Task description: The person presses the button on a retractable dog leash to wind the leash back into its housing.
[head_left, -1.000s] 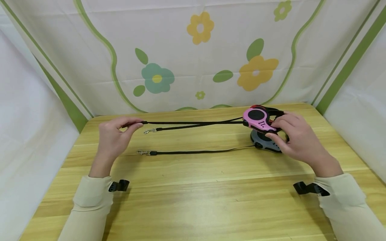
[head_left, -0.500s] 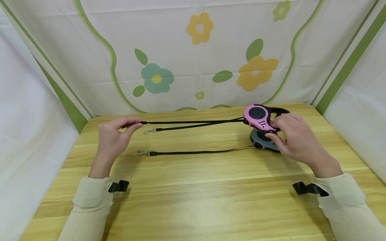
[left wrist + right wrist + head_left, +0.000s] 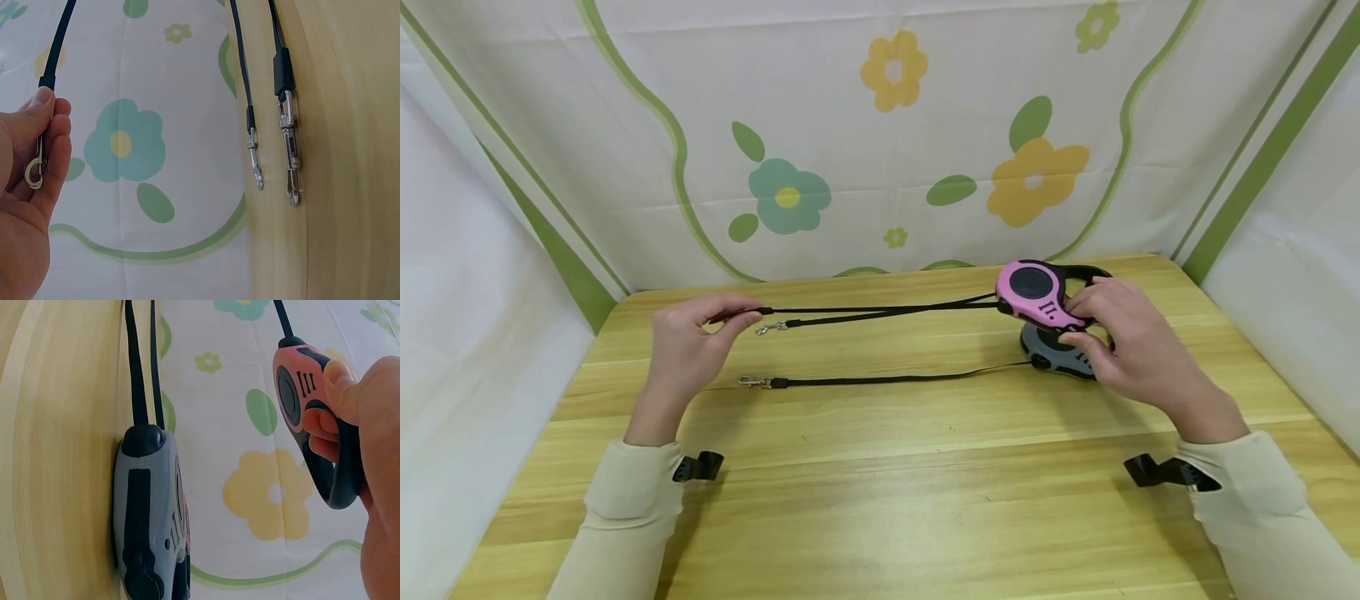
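My right hand (image 3: 1131,346) grips the handle of a pink retractable dog leash (image 3: 1033,287), held up off the table with fingers through its loop. Its black strap (image 3: 850,310) runs taut to my left hand (image 3: 692,350), whose thumb and fingers pinch the strap end. A metal snap hook (image 3: 36,169) hangs along those fingers in the left wrist view. Below the pink one, a grey retractable leash (image 3: 1052,354) lies on the table, its strap (image 3: 880,380) stretched left. A third leash's reddish casing (image 3: 187,519) is mostly hidden behind the grey one.
Two snap hooks lie on the wooden table (image 3: 880,500): the grey leash's hook (image 3: 752,381) and the third leash's hook (image 3: 771,328). A flower-printed white cloth (image 3: 865,208) stands behind the table's back edge, with white cloth at both sides.
The pink leash rose slightly and shifted right, then moved back left. My left hand has moved a little right and down with the strap end. The leashes on the table stay put.
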A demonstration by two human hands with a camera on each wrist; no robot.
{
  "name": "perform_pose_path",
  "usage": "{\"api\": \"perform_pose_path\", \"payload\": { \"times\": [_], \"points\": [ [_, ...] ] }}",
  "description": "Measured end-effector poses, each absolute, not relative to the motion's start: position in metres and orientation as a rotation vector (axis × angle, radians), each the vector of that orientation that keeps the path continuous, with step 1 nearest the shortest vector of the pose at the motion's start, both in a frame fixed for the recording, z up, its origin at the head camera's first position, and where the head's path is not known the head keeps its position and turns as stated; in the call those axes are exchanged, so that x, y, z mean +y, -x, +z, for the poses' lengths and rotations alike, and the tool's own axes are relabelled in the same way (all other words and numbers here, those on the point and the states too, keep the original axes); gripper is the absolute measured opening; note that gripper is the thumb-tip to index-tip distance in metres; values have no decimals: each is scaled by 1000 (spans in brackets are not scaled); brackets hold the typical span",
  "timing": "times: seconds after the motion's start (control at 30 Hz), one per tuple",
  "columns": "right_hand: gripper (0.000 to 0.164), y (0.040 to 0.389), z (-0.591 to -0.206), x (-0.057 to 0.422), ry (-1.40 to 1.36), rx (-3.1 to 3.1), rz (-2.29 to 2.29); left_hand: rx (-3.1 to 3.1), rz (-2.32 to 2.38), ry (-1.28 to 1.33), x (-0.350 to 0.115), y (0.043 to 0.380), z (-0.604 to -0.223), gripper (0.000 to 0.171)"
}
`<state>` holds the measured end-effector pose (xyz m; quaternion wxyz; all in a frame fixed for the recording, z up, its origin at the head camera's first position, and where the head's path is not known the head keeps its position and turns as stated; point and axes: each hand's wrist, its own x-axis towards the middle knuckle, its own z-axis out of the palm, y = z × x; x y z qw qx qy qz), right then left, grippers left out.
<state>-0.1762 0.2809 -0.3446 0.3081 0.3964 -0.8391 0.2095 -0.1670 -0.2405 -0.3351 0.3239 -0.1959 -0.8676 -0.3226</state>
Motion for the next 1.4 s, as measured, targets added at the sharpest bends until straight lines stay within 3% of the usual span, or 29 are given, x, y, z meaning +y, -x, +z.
{"api": "perform_pose_path", "payload": {
  "times": [1.4],
  "points": [
    [63, 177, -349, 277, -994, -2202, 636, -2299, -866, 527, -231, 166, -336, 13]
  ]
}}
